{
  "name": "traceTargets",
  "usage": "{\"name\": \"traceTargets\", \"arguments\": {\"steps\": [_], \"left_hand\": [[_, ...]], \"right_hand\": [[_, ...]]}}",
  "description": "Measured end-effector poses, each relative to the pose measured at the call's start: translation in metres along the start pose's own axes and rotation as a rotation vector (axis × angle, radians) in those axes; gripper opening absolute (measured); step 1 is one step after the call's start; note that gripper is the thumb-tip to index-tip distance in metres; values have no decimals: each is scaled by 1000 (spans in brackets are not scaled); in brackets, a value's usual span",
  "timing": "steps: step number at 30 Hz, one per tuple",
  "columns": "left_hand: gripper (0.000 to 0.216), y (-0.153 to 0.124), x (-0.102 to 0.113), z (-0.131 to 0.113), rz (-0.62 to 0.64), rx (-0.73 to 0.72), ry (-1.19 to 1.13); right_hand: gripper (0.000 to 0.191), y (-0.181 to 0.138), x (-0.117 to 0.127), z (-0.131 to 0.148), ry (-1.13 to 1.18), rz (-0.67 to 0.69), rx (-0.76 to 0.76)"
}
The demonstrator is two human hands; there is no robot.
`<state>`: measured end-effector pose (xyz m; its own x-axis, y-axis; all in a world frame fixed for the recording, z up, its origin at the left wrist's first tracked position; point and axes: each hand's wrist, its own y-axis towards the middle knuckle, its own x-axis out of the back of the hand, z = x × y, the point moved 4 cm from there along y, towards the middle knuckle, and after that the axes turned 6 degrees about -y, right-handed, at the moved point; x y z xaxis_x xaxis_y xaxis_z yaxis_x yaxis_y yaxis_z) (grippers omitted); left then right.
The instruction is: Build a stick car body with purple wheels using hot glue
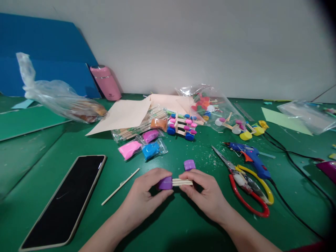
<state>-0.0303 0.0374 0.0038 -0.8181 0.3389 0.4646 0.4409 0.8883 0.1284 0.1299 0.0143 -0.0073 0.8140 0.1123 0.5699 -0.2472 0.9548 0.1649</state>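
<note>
My left hand (147,190) is closed around a purple block (165,183) that looks like soft clay. Several pale wooden sticks (181,182) run out of the block's right side. Their other ends are pinched between the thumb and fingers of my right hand (204,189). Just beyond my right hand, a second purple block (189,165) lies on the green table. A single loose stick (120,186) rests to the left of my left hand.
A phone (63,203) lies at left. Scissors (246,189) and a blue glue gun (248,155) with its cord are at right. Bagged clay (151,150), small clay-and-stick pieces (182,127), paper (123,113), plastic bags and a pink flask (106,83) stand behind.
</note>
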Motion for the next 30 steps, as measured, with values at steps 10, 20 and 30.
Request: {"name": "traceTargets", "arguments": {"steps": [10, 20, 30], "left_hand": [[20, -2, 1, 0, -1, 6, -9], [21, -1, 1, 1, -11, -15, -2], [20, 0, 1, 0, -8, -5, 12]], "right_hand": [[12, 0, 0, 0, -4, -8, 5], [12, 0, 0, -1, 1, -6, 0], [13, 1, 0, 0, -3, -4, 0]]}}
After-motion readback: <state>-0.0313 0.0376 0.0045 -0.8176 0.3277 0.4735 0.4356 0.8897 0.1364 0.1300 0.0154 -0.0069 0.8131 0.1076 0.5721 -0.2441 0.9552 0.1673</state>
